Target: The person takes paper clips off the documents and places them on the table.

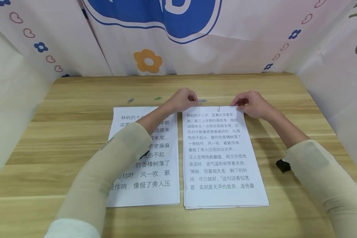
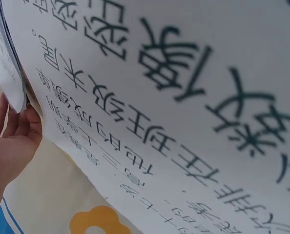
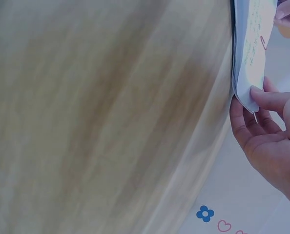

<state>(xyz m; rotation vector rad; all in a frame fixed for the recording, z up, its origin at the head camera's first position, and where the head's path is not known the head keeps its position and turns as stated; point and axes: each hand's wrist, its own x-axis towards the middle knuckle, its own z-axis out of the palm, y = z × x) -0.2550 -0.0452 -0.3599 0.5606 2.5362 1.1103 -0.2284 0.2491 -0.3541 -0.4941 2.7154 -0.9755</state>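
A stack of printed sheets lies on the right, with a red paper clip on its top edge. My left hand pinches the stack's top left corner; in the left wrist view its fingers are bent at the corner. At the top right corner my right hand holds the sheets, its thumb on the face and the other fingers behind. A second stack of printed sheets lies to the left, partly covered by my left forearm.
Just beyond the right stack is a blue paper clip. A green paper clip and another blue paper clip lie behind the left stack. The wooden table meets a printed cloth at the back.
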